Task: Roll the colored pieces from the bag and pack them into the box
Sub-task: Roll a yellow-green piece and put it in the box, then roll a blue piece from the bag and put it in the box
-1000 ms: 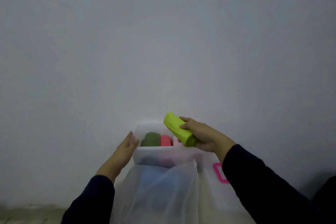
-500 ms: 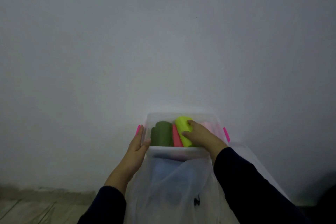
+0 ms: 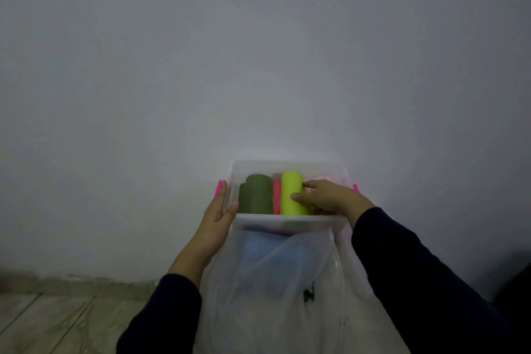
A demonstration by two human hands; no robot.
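A clear plastic box [image 3: 287, 165] with pink latches stands against the wall. Inside lie two dark green rolls [image 3: 255, 195], a thin red roll [image 3: 276, 195] and a lime-yellow roll [image 3: 291, 192], side by side; something pale pink [image 3: 324, 177] shows at the right. My right hand [image 3: 330, 195] reaches into the box, its thumb and fingertips touching the lime roll's right side. My left hand [image 3: 217, 215] lies flat against the box's left wall, thumb at the rim. A translucent white bag [image 3: 273, 282] sits in front of the box with a bluish piece [image 3: 258, 250] dimly visible inside.
A plain grey wall fills the view behind the box. Wooden floor [image 3: 43, 322] shows at the lower left. A dark shape [image 3: 517, 282] sits at the right edge. A small black item [image 3: 309, 294] lies on or in the bag.
My right hand brought the lime roll down from above the box and laid it beside the red roll. My left hand stayed on the box's left side.
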